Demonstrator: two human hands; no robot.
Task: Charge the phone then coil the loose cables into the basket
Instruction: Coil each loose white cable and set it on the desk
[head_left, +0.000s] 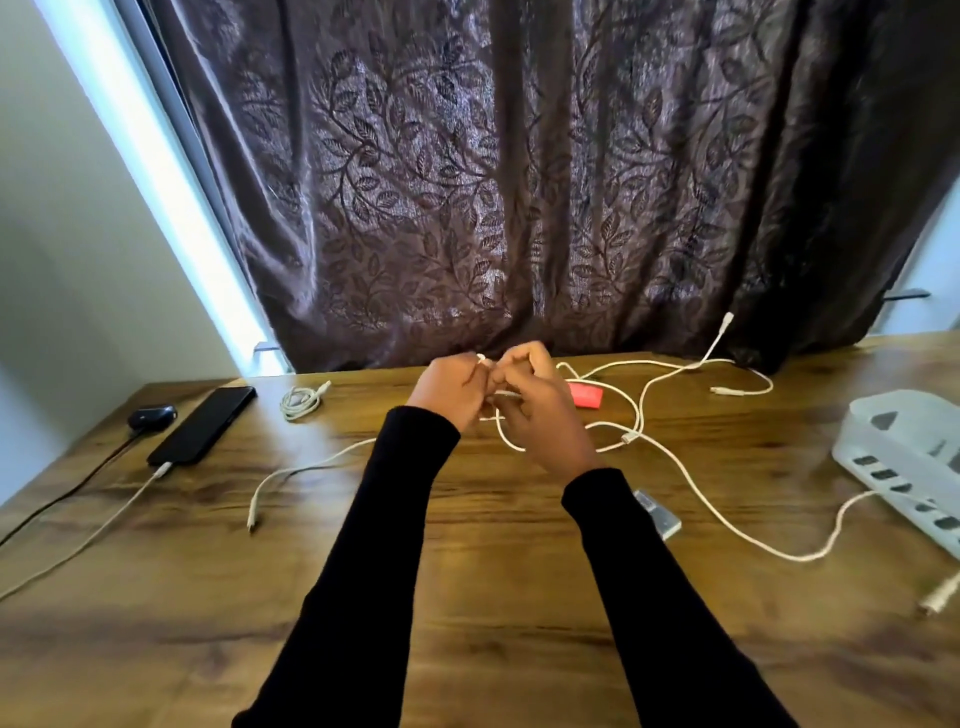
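Fingers of the left hand and right hand are curled and pinched on a white cable above the table; coiling is judged in hand. The phone is seen plugged in at far left, the basket at far right. Further loops, then carriage to the basket, are called for.

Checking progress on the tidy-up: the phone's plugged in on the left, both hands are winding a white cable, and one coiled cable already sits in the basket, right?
Not quite. In the head view the coiled cable lies on the table beside the phone, not in the basket. The phone is plugged in, and both the left hand and right hand are winding a white cable.
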